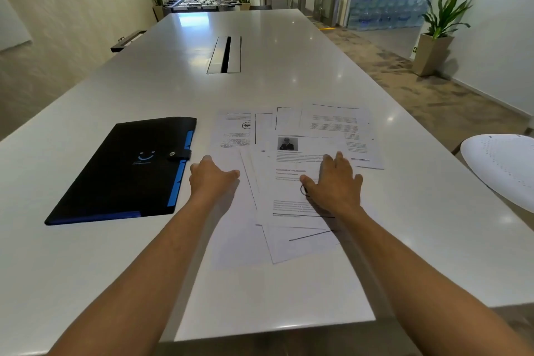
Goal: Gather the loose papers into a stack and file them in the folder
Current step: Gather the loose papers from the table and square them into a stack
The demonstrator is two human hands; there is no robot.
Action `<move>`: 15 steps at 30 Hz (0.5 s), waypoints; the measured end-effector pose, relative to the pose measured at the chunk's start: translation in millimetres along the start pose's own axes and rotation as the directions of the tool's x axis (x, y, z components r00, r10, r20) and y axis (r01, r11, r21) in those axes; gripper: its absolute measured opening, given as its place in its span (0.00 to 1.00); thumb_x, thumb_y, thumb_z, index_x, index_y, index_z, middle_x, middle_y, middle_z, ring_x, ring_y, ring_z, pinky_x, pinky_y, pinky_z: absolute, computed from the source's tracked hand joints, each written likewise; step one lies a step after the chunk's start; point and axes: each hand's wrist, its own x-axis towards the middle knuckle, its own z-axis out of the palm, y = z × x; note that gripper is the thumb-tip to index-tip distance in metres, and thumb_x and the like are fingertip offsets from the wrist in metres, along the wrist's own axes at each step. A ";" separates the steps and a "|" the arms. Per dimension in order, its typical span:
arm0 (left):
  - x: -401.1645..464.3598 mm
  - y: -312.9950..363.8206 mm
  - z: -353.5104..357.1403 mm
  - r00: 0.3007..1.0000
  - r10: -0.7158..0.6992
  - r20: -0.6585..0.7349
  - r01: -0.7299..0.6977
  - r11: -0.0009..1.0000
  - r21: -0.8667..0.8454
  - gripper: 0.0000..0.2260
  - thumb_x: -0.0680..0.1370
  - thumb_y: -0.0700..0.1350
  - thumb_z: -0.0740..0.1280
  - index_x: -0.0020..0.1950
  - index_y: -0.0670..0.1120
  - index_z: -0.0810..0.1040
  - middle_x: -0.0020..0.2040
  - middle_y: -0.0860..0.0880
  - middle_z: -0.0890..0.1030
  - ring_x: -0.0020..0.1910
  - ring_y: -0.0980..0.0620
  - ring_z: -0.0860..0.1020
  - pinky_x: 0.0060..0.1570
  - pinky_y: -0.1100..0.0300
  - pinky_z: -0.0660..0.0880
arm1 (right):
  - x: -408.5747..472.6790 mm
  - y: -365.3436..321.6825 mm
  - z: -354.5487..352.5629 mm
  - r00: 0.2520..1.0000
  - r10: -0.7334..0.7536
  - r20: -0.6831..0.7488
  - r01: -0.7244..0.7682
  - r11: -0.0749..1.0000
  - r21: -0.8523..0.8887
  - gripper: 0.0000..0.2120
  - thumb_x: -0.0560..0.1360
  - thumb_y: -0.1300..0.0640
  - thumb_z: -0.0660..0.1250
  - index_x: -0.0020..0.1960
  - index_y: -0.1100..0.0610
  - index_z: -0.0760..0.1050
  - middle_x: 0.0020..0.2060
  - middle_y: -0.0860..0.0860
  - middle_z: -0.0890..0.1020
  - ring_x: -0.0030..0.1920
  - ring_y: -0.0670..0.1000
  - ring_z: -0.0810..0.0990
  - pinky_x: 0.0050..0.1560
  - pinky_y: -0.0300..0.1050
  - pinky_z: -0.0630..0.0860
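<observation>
Several loose printed papers (pixel 291 136) lie fanned and overlapping on the white table (pixel 173 89), a little right of centre. A closed black folder (pixel 124 173) with blue tabs and a snap strap lies flat to their left. My left hand (pixel 212 178) rests palm down at the left edge of the sheets, fingers loosely curled, holding nothing. My right hand (pixel 335 182) lies flat with fingers spread on the top sheet, which carries a small portrait photo. Neither hand grips a paper.
A cable hatch (pixel 225 55) is set into the table's middle, further away. A white perforated chair back (pixel 502 167) stands at the right edge. The table's near edge runs just below my forearms. Potted plants and a foosball table stand far off.
</observation>
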 end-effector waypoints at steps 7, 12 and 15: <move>-4.4 3.4 2.9 0.980 -0.159 0.121 0.198 0.853 -0.483 0.31 0.72 0.36 0.74 0.71 0.45 0.64 0.63 0.44 0.72 0.53 0.47 0.76 0.42 0.60 0.74 | -8.6 -18.9 2.3 0.998 -0.041 -0.037 0.043 0.997 0.066 0.40 0.73 0.35 0.62 0.76 0.56 0.55 0.77 0.59 0.55 0.76 0.59 0.55 0.72 0.62 0.55; -14.1 10.3 7.3 0.905 -0.119 0.409 0.374 0.680 -0.631 0.16 0.73 0.32 0.71 0.58 0.39 0.72 0.52 0.41 0.83 0.46 0.40 0.84 0.44 0.41 0.81 | -12.4 -25.3 3.9 0.998 -0.037 -0.041 0.041 0.995 0.088 0.40 0.72 0.35 0.62 0.76 0.55 0.56 0.77 0.59 0.55 0.76 0.59 0.55 0.72 0.62 0.54; -17.8 11.1 19.4 0.926 -0.067 0.371 0.280 0.780 -0.559 0.13 0.73 0.33 0.72 0.54 0.43 0.75 0.50 0.42 0.84 0.44 0.43 0.84 0.43 0.43 0.82 | -12.8 -27.5 1.7 0.999 -0.024 -0.046 0.030 0.991 0.128 0.40 0.71 0.34 0.63 0.75 0.55 0.57 0.77 0.59 0.56 0.76 0.59 0.56 0.72 0.61 0.56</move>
